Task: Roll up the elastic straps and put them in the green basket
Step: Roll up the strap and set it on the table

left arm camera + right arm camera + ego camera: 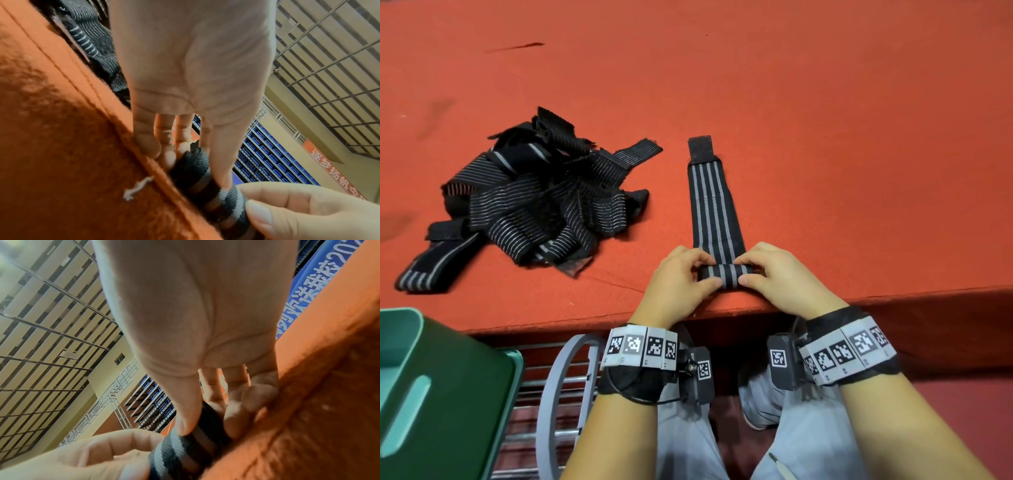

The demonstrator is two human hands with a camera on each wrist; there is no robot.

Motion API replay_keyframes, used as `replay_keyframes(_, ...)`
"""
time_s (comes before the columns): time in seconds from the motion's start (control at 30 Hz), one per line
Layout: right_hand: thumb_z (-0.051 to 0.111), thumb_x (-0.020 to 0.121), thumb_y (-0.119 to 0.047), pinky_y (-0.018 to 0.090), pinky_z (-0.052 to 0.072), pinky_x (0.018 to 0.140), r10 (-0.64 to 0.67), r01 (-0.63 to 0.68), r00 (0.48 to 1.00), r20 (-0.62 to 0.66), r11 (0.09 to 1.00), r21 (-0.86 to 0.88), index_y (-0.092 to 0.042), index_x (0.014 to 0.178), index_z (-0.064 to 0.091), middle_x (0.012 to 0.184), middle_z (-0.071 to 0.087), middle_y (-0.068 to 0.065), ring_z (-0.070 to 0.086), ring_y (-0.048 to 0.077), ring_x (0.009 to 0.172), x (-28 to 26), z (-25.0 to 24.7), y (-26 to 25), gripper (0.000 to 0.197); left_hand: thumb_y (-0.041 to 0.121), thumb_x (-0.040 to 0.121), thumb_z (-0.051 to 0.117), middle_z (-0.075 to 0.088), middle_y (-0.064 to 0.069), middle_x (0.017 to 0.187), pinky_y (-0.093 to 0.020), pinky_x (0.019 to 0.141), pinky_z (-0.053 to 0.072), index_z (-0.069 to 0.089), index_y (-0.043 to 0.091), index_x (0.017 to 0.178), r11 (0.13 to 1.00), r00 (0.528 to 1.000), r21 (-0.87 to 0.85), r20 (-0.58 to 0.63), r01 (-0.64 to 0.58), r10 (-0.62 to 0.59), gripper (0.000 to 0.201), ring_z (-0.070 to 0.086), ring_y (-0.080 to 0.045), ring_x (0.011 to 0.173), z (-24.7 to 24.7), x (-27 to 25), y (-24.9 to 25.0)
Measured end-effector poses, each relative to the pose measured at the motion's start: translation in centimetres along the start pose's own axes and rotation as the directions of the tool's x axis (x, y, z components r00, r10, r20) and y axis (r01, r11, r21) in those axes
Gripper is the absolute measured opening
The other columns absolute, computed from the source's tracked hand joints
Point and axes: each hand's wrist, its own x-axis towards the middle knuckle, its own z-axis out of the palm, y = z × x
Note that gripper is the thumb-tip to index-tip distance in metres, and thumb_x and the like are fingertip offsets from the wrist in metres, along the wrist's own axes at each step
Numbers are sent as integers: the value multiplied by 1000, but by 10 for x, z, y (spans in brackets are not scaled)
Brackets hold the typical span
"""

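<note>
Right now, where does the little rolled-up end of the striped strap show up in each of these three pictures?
Head view: the rolled end lies low in the middle, near the red table's front edge, between the left hand and right hand.
Left wrist view: lower middle, under the thumb.
Right wrist view: bottom middle, pinched likewise.
Shared landmark: the red table's edge.

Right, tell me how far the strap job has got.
Done: nothing visibly; the green basket shows no strap inside. In hand: left hand and right hand roll one striped strap, mostly still flat. Left: the pile of straps.
</note>
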Motion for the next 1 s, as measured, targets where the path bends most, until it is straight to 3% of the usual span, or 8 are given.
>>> replay_keyframes(0.1,66,92,-26,34,44,95,10,-10,1000,-29,1000,-1,-25,124,65,108,59,-12,56,10,103,1,-1,-3,31,21,70,86,50,14,98,-24,85,47,67,28,111,1000,999,4,28,20,-21,45,50,0,81,0,0,-1)
replay_keyframes(0.27,69,89,-28,35,50,84,41,-39,996,-76,999,26,-29,107,60,102,62,-9,58,9,81,1,-3,-8,20,21,75,83,52,12,98,-29,90,47,69,23,117,999,999,-10,26,41,-41,45,54,-7,88,-1,5,-3)
replay_keyframes(0.4,77,82,-24,36,50,84,34,-34,999,-25,999,2,-27,116,60,108,52,-11,52,3,75,2,-1,-8,38,23,84,77,53,8,108,-31,97,44,65,17,126,999,998,3,47,50,-50,44,56,-11,99,0,8,-3)
replay_keyframes(0.47,75,83,-22,36,50,87,30,-30,999,-44,999,15,-26,120,62,112,52,-12,52,3,78,4,0,-6,40,24,88,73,52,7,110,-33,99,44,63,14,130,999,997,6,56,47,-47,44,55,-12,100,1,9,-2)
replay_keyframes(0.6,72,86,-22,36,45,95,19,-18,996,-83,1000,9,-24,124,64,113,59,-8,56,13,104,8,1,-5,38,29,95,62,50,7,117,-36,99,43,56,16,136,997,995,56,75,56,-60,44,54,-14,104,1,9,0)
replay_keyframes(0.67,72,86,-22,35,45,94,27,-25,992,-120,999,20,-25,122,62,113,64,-6,59,15,104,9,2,-5,37,31,97,58,50,6,120,-39,99,44,54,20,136,996,996,69,62,55,-60,41,54,-16,108,3,8,1)
replay_keyframes(0.83,72,86,-23,34,47,80,62,-53,988,-142,996,72,-26,105,59,98,65,-8,61,14,83,10,4,-4,23,28,93,64,47,8,100,-32,89,44,56,29,124,999,999,7,14,43,-43,32,51,-9,87,3,5,-1)
replay_keyframes(1.0,76,83,-18,20,36,72,59,-46,984,-165,996,81,-24,105,67,89,56,-10,50,-1,78,9,5,-5,25,21,83,75,50,5,100,-20,83,39,62,27,120,1000,999,-13,-18,26,-27,39,51,-2,78,3,4,-2)
